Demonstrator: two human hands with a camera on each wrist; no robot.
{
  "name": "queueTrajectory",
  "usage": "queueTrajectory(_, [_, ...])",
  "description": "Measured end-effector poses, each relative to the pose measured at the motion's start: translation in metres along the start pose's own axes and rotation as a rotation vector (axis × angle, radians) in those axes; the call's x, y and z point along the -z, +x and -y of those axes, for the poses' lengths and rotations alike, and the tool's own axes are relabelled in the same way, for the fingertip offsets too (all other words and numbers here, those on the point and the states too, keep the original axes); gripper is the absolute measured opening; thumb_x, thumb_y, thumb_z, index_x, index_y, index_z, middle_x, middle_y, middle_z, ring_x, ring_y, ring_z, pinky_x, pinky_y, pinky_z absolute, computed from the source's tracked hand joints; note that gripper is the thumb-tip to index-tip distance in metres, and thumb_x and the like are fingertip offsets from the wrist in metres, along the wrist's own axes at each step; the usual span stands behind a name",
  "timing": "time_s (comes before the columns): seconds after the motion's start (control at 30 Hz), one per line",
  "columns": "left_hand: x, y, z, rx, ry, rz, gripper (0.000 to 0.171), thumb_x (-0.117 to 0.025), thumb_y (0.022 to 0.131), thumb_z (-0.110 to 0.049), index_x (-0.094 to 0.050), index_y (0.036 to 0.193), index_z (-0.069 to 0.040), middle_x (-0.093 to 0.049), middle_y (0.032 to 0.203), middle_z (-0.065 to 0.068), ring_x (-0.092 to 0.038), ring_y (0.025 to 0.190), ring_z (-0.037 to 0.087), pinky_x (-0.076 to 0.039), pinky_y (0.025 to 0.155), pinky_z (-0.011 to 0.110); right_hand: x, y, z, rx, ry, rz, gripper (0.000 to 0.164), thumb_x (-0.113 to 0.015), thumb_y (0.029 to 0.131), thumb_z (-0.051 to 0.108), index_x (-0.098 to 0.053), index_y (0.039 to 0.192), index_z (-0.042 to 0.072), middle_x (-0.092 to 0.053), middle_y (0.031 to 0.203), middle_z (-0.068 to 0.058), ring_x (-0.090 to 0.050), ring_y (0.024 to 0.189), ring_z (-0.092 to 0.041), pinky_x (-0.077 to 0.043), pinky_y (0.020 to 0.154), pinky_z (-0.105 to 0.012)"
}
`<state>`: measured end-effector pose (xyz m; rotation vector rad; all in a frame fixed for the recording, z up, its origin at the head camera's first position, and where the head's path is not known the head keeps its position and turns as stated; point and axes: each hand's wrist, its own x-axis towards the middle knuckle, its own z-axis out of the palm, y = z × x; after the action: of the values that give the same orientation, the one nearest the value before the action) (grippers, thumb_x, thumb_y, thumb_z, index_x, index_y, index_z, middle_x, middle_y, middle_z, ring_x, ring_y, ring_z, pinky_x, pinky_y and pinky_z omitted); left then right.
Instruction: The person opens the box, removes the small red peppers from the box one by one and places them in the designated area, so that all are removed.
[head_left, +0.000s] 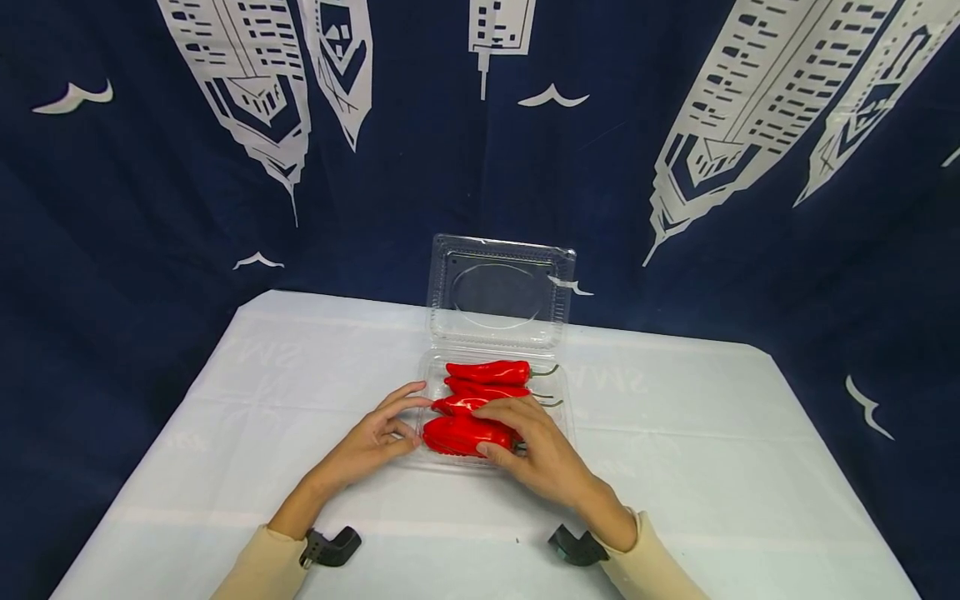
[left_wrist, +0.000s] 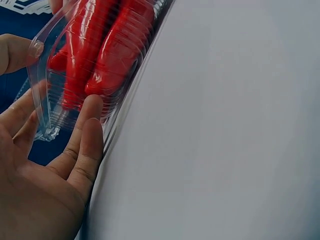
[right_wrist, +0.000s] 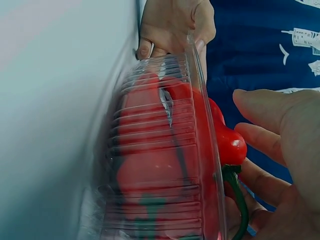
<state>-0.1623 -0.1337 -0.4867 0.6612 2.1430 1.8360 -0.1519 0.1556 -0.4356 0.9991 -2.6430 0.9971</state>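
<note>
Red pepper point(right_wrist: 232, 145) shows its curved stem point(right_wrist: 239, 200) clearly only in right wrist view, right grip point(head_left: 546, 457) spread apart.

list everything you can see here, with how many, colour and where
plastic container: one, clear, on the table
lid: one, clear, raised open behind the container
peppers: at least four, red with green stems, in the container; overlap hides the exact count
table: one, white, under the container
backdrop cloth: one, navy with white buildings and birds, behind the table
wrist devices: two, dark, one at each wrist
sleeves: two, beige, on the forearms
left hand: one, bare, at the container's left side
right hand: one, bare, over the front peppers
</note>
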Motion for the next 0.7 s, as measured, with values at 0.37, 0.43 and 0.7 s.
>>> queueTrajectory(0.37, [0.0001,-0.0013,-0.0010,-0.024,-0.002,0.007,0.054,-0.067,0.095,-0.007,-0.050,0.146,-0.014,-0.021,0.166,0.004,-0.065,0.099,0.036,-0.057,0.078,0.025,-0.0052,-0.0001,0.0002,0.011,-0.006,-0.041,0.039,-0.077,0.089,0.030,-0.068,0.126,0.023,-0.066,0.127,0.012,-0.055,0.115,-0.009,-0.050,0.097,-0.034])
queueTrajectory(0.43, [0.0000,-0.0012,-0.0013,-0.025,-0.003,0.006,0.054,-0.066,0.095,-0.006,-0.050,0.146,-0.013,-0.020,0.166,0.005,-0.066,0.099,0.036,-0.057,0.078,0.025,-0.0057,-0.0001,0.0002,0.013,-0.015,-0.040,0.040,-0.077,0.088,0.030,-0.068,0.126,0.023,-0.066,0.126,0.012,-0.054,0.113,-0.008,-0.050,0.094,-0.032])
queueTrajectory(0.7, [-0.0009,-0.0009,-0.0019,-0.015,-0.005,0.000,0.054,-0.066,0.094,-0.003,-0.050,0.145,-0.013,-0.021,0.166,0.004,-0.066,0.100,0.037,-0.057,0.078,0.025,-0.0090,0.0009,0.0009,0.054,-0.058,-0.060,0.041,-0.078,0.087,0.029,-0.069,0.125,0.020,-0.069,0.124,0.007,-0.053,0.107,-0.012,-0.048,0.087,-0.031])
